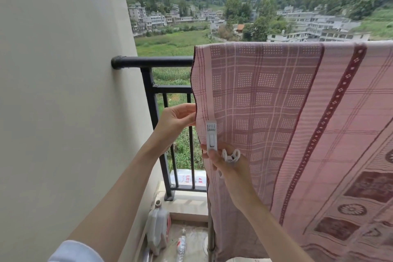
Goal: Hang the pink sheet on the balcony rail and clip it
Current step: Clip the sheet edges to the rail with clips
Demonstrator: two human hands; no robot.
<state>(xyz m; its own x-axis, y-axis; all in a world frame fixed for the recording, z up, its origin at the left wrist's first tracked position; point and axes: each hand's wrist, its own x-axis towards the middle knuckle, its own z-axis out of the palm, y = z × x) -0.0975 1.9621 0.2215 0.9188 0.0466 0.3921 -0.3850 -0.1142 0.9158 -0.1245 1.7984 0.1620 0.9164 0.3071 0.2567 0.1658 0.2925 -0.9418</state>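
Observation:
The pink patterned sheet (287,117) hangs draped over the black balcony rail (157,61) and covers most of it on the right. My left hand (176,120) pinches the sheet's left edge about halfway down. My right hand (221,161) grips the lower end of a white clip (211,136), which stands upright against the sheet just inside that edge. A second white clip (230,155) sits curled in the same hand's fingers.
A pale wall (63,91) closes the left side, where the rail meets it. On the balcony floor below stand a plastic jug (158,225) and a lying bottle (181,244). Fields and buildings lie beyond the rail.

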